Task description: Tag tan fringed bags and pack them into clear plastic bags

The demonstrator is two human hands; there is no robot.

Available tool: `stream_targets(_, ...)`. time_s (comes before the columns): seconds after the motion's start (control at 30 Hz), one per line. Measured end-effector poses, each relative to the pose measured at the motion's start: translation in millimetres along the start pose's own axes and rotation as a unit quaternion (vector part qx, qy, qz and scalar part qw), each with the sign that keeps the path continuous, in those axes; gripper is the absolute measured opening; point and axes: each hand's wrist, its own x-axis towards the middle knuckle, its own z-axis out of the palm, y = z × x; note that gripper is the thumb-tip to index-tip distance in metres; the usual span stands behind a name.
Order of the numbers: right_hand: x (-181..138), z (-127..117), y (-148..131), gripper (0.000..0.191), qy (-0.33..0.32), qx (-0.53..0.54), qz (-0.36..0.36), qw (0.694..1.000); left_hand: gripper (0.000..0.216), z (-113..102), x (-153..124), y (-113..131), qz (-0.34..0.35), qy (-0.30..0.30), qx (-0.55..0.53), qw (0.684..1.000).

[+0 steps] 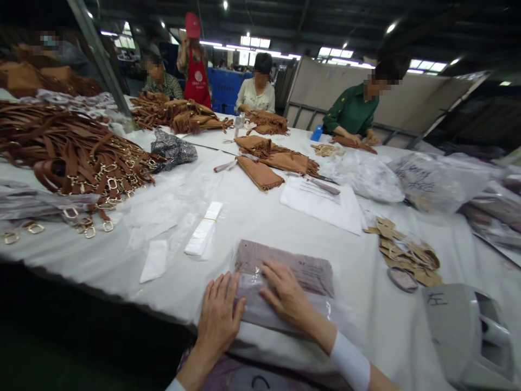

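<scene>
One clear plastic package (pixel 311 271), with a flat brown thing inside, lies on the white-covered counter (pixel 252 217), close to its near edge. The left hand (pixel 220 315) is at the left edge of the package, palm down, with its fingers straight and close to each other. The right hand (pixel 287 296) lies upon the package, with its fingers stretched over the plastic. The two hands are apart from each other, and neither of them is closed around anything.

To the left of the package and a little beyond it is a bundle of white strips (pixel 201 233), bound by a thin yellowish band. Farther left of the package is a large heap of brown straps (pixel 73 141) with gold-coloured buckles. Beyond the package are a white sheet (pixel 342 209) and several brown fringed pouches (pixel 260 172). To the right of the package is a pile of tan pieces (pixel 407 252), and nearer, a grey device (pixel 456 331) with a dark handwritten mark. Well beyond the package, a person in green (pixel 354 111) bends over a brown piece (pixel 354 143).
</scene>
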Motion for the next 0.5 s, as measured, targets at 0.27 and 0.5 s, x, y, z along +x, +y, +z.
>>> stream_targets(0.27, -111.3, -30.9, 100.0, 0.071, 0.234, 0.006, 0.443, 0.865, 0.058, 6.4, 9.8, -0.5, -0.091, 0.041, -0.121, 0.988)
stream_targets(0.5, -105.7, -23.9, 103.2, 0.070, 0.216, 0.043, 0.462, 0.859, 0.066, 0.6, 45.7, 2.6, -0.163, -0.033, -0.209, 0.964)
